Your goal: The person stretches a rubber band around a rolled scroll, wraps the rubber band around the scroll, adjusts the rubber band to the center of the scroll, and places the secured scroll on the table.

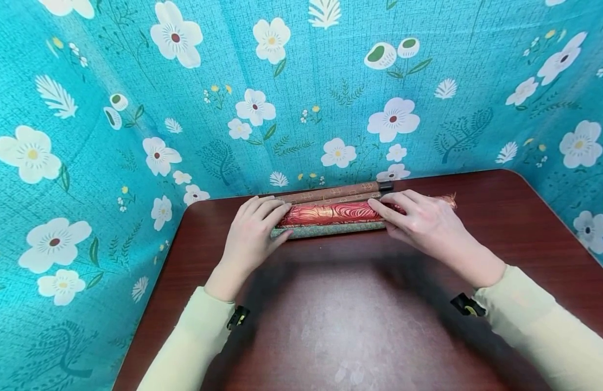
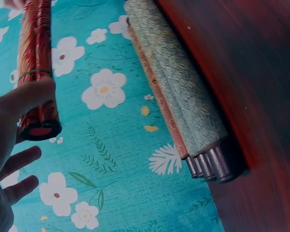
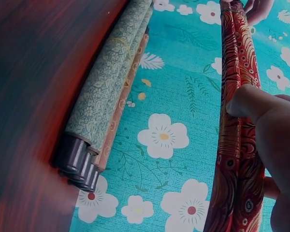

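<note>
Both hands hold a red brocade scroll (image 1: pixel 330 213), patterned with gold swirls and rolled into two parallel tubes. My left hand (image 1: pixel 252 225) grips its left end; in the left wrist view the thumb lies across it near a thin green band and two fingers extend below. At the other end, my right hand (image 1: pixel 423 220) pinches it, thumb on the near side and fingers behind, mostly hidden. In both wrist views the red scroll is apart from a green patterned scroll (image 2: pixel 179 82) and brown patterned scrolls (image 1: pixel 325 194) with dark end knobs.
The green and brown scrolls lie side by side along the back of a dark red-brown table (image 1: pixel 330 326). Behind it and at both sides hangs a turquoise floral cloth (image 1: pixel 301 70). Frayed threads (image 1: pixel 450 201) stick out beyond the right hand.
</note>
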A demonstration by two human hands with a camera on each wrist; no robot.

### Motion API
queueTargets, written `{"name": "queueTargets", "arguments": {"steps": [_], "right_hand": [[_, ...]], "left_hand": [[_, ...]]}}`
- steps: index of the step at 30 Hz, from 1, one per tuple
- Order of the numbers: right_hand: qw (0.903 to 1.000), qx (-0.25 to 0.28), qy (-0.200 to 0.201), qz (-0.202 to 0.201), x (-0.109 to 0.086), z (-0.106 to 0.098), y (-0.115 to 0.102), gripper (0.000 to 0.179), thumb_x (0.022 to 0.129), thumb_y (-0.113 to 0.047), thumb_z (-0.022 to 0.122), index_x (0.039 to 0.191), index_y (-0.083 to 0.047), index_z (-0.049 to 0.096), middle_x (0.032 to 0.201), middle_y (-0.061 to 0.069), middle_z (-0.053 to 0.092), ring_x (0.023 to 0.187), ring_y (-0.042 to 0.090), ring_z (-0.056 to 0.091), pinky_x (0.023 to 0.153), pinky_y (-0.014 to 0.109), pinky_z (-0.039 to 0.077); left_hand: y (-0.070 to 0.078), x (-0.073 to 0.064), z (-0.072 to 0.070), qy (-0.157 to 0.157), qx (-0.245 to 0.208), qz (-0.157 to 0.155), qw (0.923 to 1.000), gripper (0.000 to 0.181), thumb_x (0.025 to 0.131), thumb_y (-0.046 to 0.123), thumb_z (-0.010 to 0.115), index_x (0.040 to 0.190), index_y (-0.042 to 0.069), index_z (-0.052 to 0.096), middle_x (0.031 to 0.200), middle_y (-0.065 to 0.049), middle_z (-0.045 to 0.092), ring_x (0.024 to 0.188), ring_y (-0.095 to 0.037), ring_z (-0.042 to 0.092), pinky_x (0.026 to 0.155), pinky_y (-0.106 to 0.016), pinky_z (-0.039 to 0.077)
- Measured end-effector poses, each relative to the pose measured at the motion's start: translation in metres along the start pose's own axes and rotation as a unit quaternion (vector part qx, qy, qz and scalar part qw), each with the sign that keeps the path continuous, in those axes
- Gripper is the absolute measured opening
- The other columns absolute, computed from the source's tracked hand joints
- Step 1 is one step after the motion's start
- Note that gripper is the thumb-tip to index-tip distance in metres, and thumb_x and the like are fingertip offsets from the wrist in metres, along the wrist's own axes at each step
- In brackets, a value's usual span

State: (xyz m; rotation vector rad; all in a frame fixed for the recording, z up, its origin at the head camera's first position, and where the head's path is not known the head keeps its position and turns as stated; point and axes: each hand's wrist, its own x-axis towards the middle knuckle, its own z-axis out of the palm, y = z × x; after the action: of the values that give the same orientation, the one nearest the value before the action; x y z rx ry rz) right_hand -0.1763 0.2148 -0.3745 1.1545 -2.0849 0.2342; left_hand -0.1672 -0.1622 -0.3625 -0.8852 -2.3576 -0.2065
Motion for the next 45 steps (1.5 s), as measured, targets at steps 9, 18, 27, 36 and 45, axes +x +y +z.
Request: {"name": "queueTargets", "arguments": {"steps": [9, 18, 27, 36, 45], "right_hand": [[0.9994, -0.015, 0.027, -0.015, -0.001, 0.003, 0.000, 0.038, 0.107, -0.019, 0.058, 0.142, -0.009, 0.070, 0.116, 0.019, 0.072, 0.095, 0.040, 0.069, 0.060, 0.056, 0.062], [0.9982, -0.020, 0.051, -0.025, 0.003, 0.001, 0.001, 0.038, 0.112, -0.021, 0.050, 0.142, -0.006, 0.069, 0.121, 0.020, 0.073, 0.098, 0.042, 0.071, 0.071, 0.059, 0.063], [0.9967, -0.028, 0.065, -0.040, 0.005, 0.004, 0.000, 0.037, 0.114, -0.018, 0.048, 0.141, -0.002, 0.068, 0.124, 0.023, 0.072, 0.103, 0.045, 0.072, 0.087, 0.062, 0.061], [0.9969, -0.045, 0.053, -0.038, 0.005, 0.003, 0.001, 0.043, 0.115, 0.000, 0.034, 0.145, 0.001, 0.064, 0.137, 0.025, 0.067, 0.122, 0.041, 0.068, 0.101, 0.064, 0.055], [0.9903, -0.047, 0.123, -0.042, 0.012, 0.008, 0.003, 0.035, 0.111, 0.003, 0.047, 0.136, -0.001, 0.072, 0.136, 0.022, 0.070, 0.116, 0.038, 0.072, 0.107, 0.060, 0.053]], "left_hand": [[0.004, 0.003, 0.009, 0.013, 0.056, 0.032, 0.9979, 0.059, 0.079, 0.021, 0.097, 0.130, 0.004, 0.072, 0.123, -0.011, 0.076, 0.115, -0.031, 0.070, 0.107, -0.047, 0.053], [0.004, 0.002, 0.012, 0.054, 0.051, 0.050, 0.9960, 0.057, 0.080, 0.019, 0.096, 0.128, 0.004, 0.072, 0.122, -0.014, 0.076, 0.112, -0.031, 0.073, 0.110, -0.049, 0.052], [0.001, -0.004, 0.011, 0.073, 0.076, 0.057, 0.9927, 0.051, 0.082, 0.021, 0.094, 0.127, 0.006, 0.075, 0.124, -0.011, 0.077, 0.122, -0.029, 0.072, 0.117, -0.054, 0.045], [0.002, -0.005, 0.010, 0.078, 0.056, 0.043, 0.9945, 0.052, 0.081, 0.021, 0.095, 0.127, 0.006, 0.076, 0.125, -0.013, 0.077, 0.123, -0.030, 0.072, 0.117, -0.056, 0.045], [0.004, -0.002, 0.008, 0.062, 0.049, 0.016, 0.9967, 0.053, 0.081, 0.023, 0.094, 0.127, 0.006, 0.075, 0.120, -0.013, 0.078, 0.120, -0.031, 0.071, 0.119, -0.056, 0.042]]}}
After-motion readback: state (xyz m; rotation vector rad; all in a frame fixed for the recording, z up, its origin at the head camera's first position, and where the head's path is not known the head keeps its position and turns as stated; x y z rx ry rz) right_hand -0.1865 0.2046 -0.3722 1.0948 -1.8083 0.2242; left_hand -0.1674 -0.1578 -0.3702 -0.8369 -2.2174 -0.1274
